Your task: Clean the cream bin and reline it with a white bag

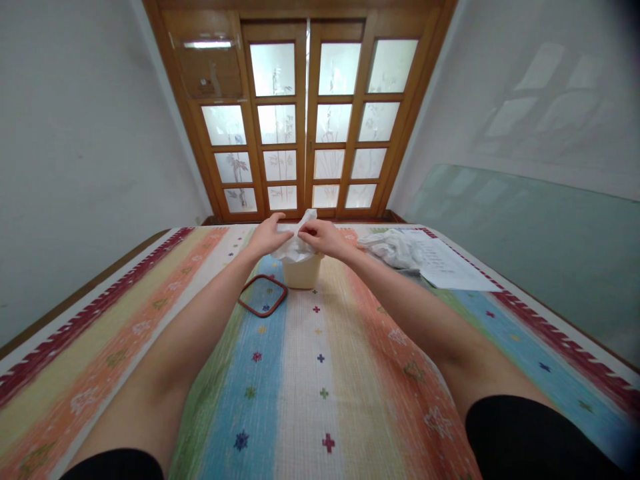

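Note:
A cream-coloured bin (302, 274) stands upright on the table, with a white plastic bag (295, 251) in its mouth and draped over its rim. My left hand (271, 236) is at the left side of the bag, thumb and fingers apart. My right hand (320, 237) pinches the bag's upper edge, which sticks up between both hands. A brown ring-shaped frame with rounded corners (243, 301) lies flat just left of the bin's base. The inside of the bin is hidden by the bag and hands.
A striped cloth (300, 373) covers the table. To the right of the bin lie crumpled white plastic bags (393, 248) and a printed paper sheet (450, 263). Wooden doors with glass panes (309, 120) stand beyond the table's far edge, between side walls.

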{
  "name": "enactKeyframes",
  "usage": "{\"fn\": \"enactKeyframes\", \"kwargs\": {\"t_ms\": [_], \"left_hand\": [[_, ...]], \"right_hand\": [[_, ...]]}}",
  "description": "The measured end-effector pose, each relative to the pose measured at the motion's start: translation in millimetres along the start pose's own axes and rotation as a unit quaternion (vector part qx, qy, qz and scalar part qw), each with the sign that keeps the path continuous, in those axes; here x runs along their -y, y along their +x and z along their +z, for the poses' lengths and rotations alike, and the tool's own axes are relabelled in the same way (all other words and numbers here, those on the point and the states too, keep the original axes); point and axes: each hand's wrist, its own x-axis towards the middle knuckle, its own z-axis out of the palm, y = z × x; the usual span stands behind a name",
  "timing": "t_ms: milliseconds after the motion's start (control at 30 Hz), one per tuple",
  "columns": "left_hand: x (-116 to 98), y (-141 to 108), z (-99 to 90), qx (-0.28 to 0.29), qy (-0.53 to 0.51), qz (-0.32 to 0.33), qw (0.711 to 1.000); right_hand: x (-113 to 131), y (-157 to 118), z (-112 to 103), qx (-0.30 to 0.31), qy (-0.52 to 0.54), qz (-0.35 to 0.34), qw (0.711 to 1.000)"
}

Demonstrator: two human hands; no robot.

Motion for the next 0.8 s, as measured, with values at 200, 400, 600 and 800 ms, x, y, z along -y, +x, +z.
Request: {"fn": "enactKeyframes", "kwargs": {"t_ms": [200,400,600,800], "left_hand": [[17.1,-7.0,2.1,0.007,-0.078,0.007,0.997],[37.6,-17.7,6.9,-0.043,-0.060,-0.068,0.995],[54.4,-24.9,20.9,-0.061,-0.139,-0.133,0.979],[54.8,-29.7,31.4,0.004,-0.233,-0.190,0.954]], "right_hand": [[-8.0,2.4,-14.6,-0.088,-0.003,0.095,0.992],[-36.9,7.7,-25.7,-0.144,-0.007,0.186,0.972],[-57.5,-2.8,-15.0,-0.066,0.042,0.293,0.953],[-54.3,-15.5,-8.5,-0.019,0.069,0.325,0.943]]}}
